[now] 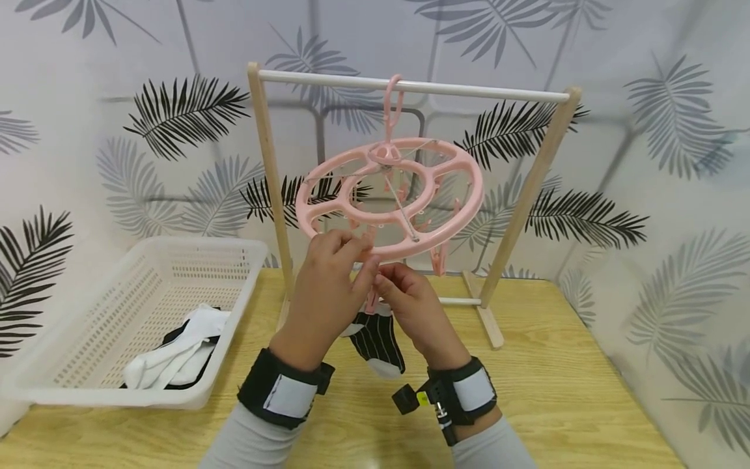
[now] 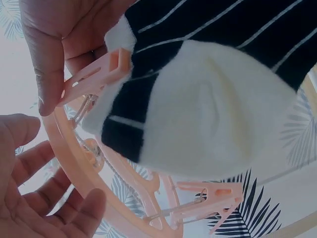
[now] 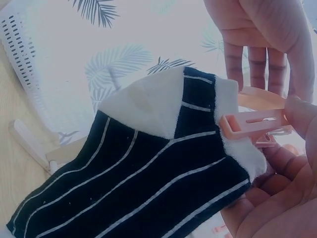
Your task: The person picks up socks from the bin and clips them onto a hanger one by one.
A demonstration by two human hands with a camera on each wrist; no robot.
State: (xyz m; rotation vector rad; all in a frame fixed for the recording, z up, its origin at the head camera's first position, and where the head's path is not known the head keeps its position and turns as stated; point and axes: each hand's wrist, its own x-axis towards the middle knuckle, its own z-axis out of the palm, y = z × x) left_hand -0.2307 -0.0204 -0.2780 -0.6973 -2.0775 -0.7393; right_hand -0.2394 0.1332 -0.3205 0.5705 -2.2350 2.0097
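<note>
A pink round clip hanger (image 1: 469, 189) hangs by its hook from a white rail. My left hand (image 1: 333, 286) is at its near rim, fingers on one side and thumb on the other, holding the ring. Just below the rim, my right hand (image 1: 418, 312) pinches a pink clothespin (image 3: 252, 123), its thumb on the handle end and its fingers behind. The clothespin's jaws are on the white cuff of a black sock (image 1: 381, 339) with white stripes, heel and toe. The sock dangles over the table. In the left wrist view, the sock (image 2: 208, 109) covers part of the ring.
A white perforated basket (image 1: 234, 260) stands at the left with white and black socks (image 1: 181, 352) inside. The wooden stand (image 1: 527, 189) holds the rail (image 1: 469, 90). Other pink clothespins (image 1: 439, 257) hang around the ring. Beneath everything is a wood-grain table (image 1: 556, 365).
</note>
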